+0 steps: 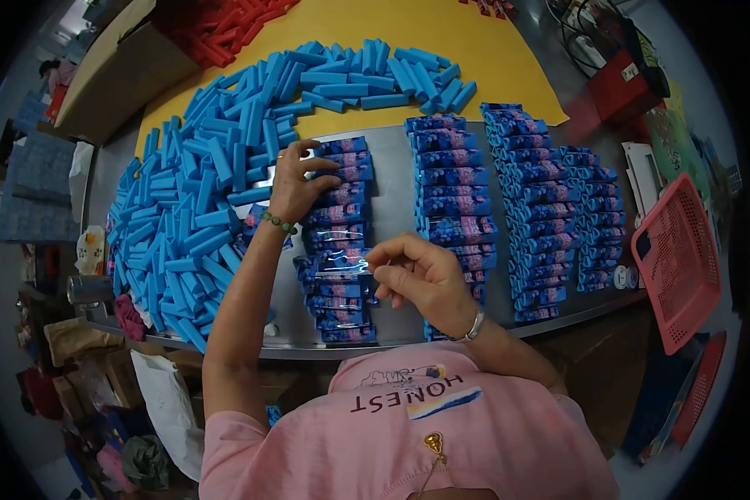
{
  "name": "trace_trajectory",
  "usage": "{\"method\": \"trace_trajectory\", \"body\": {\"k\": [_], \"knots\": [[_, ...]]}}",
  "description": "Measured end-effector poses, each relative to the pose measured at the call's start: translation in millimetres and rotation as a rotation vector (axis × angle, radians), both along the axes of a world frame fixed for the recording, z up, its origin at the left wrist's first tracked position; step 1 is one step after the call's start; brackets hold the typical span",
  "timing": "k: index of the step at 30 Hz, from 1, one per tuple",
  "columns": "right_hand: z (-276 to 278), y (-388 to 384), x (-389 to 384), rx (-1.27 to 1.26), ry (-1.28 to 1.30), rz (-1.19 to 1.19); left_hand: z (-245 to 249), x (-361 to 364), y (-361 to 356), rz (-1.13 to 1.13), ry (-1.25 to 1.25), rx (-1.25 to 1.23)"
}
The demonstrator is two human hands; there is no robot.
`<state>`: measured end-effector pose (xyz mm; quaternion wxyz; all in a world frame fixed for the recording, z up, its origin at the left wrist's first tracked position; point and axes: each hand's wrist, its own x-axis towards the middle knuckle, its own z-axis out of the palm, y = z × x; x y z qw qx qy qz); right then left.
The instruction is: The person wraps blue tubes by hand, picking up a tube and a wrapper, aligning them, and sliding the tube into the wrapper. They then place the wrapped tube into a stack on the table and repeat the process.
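My left hand [296, 185], with a green bead bracelet at its wrist, reaches over the top of the nearest column of blue-and-pink wrapped packets [337, 215]; its fingers are bent and apart, at the column's left edge. Lower down, my right hand [417, 279] is closed in a pinch beside the same column, at the end of a shiny clear wrapper [342, 262]. Whatever is between those fingertips is too small to make out. Left of the packets lies a big heap of plain blue bars [196, 183].
More packet columns stand to the right [454, 192], [533, 200]. A yellow sheet [508, 62] covers the far side, with red bars [225, 33] beside a cardboard box [121, 75]. A pink basket [679, 262] leans at the right edge.
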<state>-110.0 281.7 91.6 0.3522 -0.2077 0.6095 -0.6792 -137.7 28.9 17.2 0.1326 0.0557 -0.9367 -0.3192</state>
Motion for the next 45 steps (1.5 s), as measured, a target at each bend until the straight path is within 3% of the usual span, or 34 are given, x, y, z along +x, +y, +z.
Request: {"method": "trace_trajectory", "body": {"k": [4,8,9,11,12,14,18,21,25,27,31,39,41,43,45], "knots": [[0,-2,-1,-0.003,-0.008,0.023,-1,5,-18,0.042,0.094,-0.063],[-1,-1,-1,-0.017,-0.038,-0.007,7,15,-64,0.230,0.175,-0.557],[-1,-1,0,-0.010,-0.033,-0.007,4,17,-69,0.232,0.174,-0.560],[-1,-3,1,-0.008,-0.031,0.003,-3,21,-75,0.257,0.035,-0.830],[-1,-3,2,-0.005,-0.028,0.011,-4,21,-74,0.259,0.037,-0.831],[-1,-4,3,-0.003,-0.013,0.009,-6,16,-67,0.311,0.007,-0.668],[2,-4,5,0.016,0.034,-0.003,3,-5,-45,0.514,-0.041,-0.612],[3,-5,7,0.012,0.015,0.010,0,-18,-46,0.561,-0.298,-0.503],[3,0,5,0.029,0.070,0.003,-18,-9,-70,0.608,-0.036,-0.460],[0,1,3,0.021,0.036,-0.031,1,14,-62,0.499,0.003,0.505],[-3,-4,1,-0.016,0.045,-0.072,36,64,-7,0.289,0.222,0.773],[3,-6,8,-0.115,0.023,-0.145,59,123,53,0.059,0.325,0.595],[5,-4,10,-0.131,0.015,-0.127,66,128,65,0.016,0.353,0.047],[6,-6,13,-0.150,0.004,-0.103,63,131,75,0.000,0.364,0.005],[7,-9,16,-0.125,0.431,-0.145,63,132,82,-0.028,0.296,0.066]]}}
